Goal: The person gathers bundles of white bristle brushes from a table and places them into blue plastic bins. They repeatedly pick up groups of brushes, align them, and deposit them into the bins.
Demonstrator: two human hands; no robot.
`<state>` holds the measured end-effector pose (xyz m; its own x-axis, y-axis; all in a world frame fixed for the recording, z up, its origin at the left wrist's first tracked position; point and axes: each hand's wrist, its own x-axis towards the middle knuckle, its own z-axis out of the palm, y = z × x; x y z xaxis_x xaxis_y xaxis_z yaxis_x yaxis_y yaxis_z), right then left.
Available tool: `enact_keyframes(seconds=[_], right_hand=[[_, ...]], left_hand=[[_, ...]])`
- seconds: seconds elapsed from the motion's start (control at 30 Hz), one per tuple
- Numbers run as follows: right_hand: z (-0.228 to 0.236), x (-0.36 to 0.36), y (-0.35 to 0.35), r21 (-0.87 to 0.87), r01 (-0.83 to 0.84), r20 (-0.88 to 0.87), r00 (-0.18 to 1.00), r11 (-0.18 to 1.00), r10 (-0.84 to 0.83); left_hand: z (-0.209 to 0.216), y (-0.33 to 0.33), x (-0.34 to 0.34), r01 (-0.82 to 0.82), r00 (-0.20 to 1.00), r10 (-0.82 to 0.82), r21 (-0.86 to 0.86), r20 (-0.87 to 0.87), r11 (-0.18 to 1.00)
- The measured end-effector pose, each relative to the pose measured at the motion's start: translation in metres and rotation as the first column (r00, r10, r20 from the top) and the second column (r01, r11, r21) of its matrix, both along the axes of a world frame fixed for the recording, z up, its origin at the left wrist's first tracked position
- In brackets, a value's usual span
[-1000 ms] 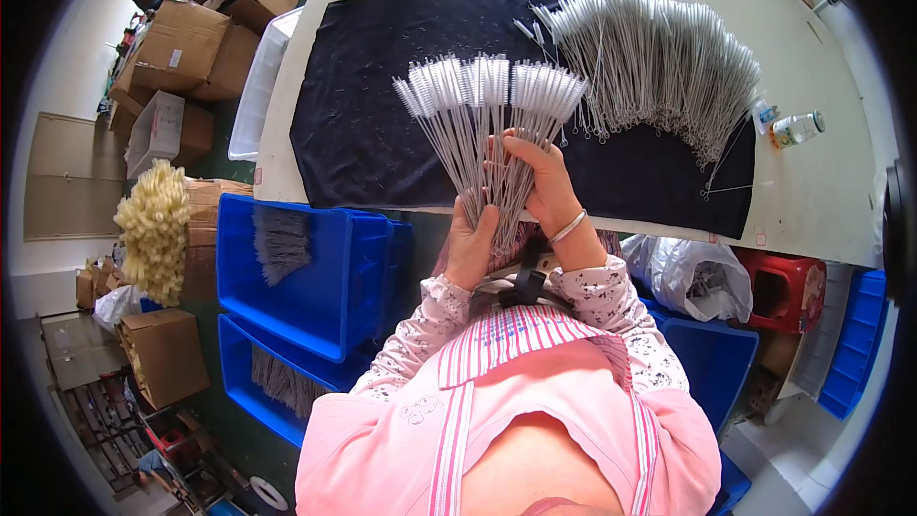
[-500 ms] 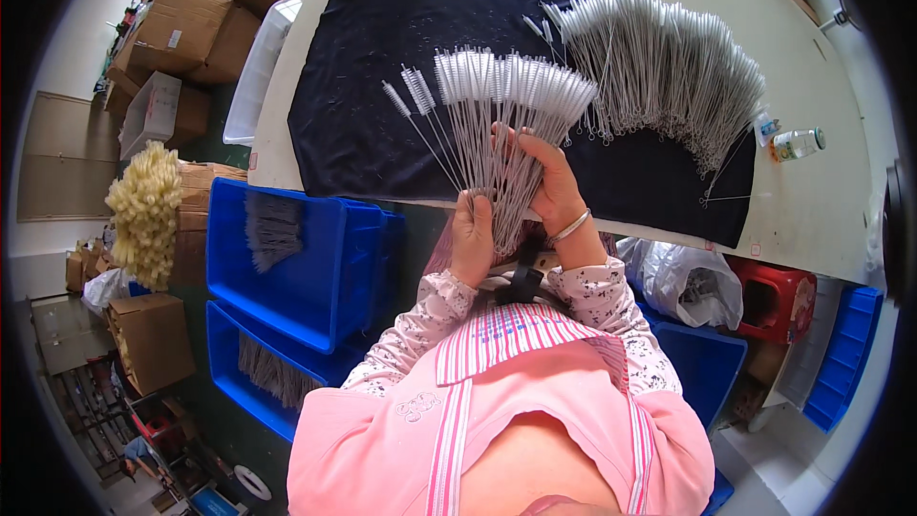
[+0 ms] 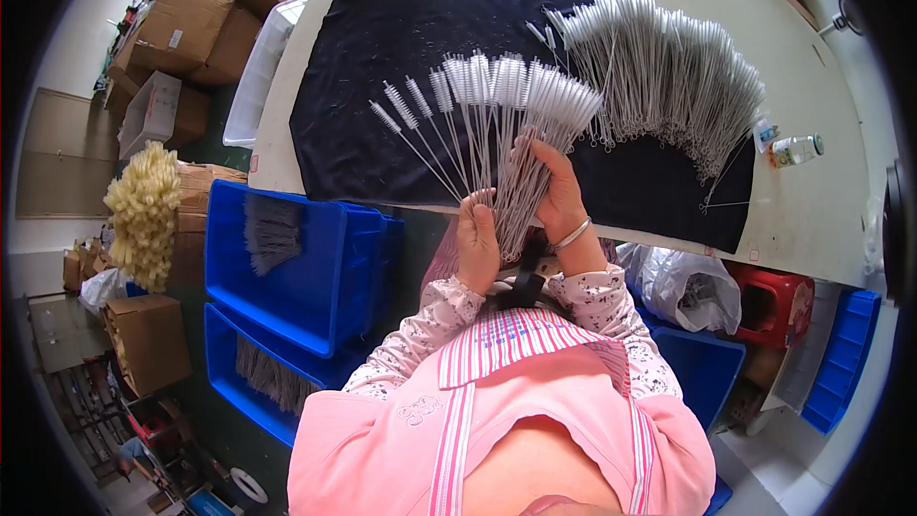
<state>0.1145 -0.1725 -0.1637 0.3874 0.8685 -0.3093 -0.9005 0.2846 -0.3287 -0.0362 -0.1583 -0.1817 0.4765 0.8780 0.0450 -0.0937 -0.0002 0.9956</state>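
hands fan a bundle of thin wire-stemmed white bristle brushes over the black cloth: right hand clamps the stems, left hand pinches strays apart; a finished row of brushes lies far right.

A: what's around that bench? blue bins left of it, cardboard boxes beyond.

B: also a small bottle at the table's right edge, red stool underneath.
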Motion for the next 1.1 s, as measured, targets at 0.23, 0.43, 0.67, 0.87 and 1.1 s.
enact_keyframes(seconds=[0.23,0.43,0.67,0.87,1.1], right_hand=[[-0.003,-0.001,0.000,-0.012,0.007,0.008,1.000,1.000,-0.007],[0.016,-0.006,0.000,0.019,-0.011,-0.025,1.000,1.000,0.011],[0.005,-0.004,-0.002,-0.023,0.043,0.017,0.999,0.999,-0.042],[0.021,-0.010,-0.002,-0.035,0.013,0.252,0.968,0.999,-0.004],[0.019,-0.013,-0.015,0.304,-0.346,0.015,0.933,0.888,0.359]], left_hand=[[-0.001,0.000,-0.001,-0.017,1.000,0.017,0.011,-0.025,1.000],[0.004,0.002,-0.005,-0.016,0.990,0.010,-0.036,-0.144,0.999],[0.006,0.000,-0.001,-0.084,0.987,0.079,-0.028,-0.141,0.996],[0.037,0.002,-0.002,0.377,0.913,-0.399,-0.198,-0.086,0.905],[0.054,0.004,-0.012,0.608,0.721,-0.689,-0.408,-0.073,0.681]])
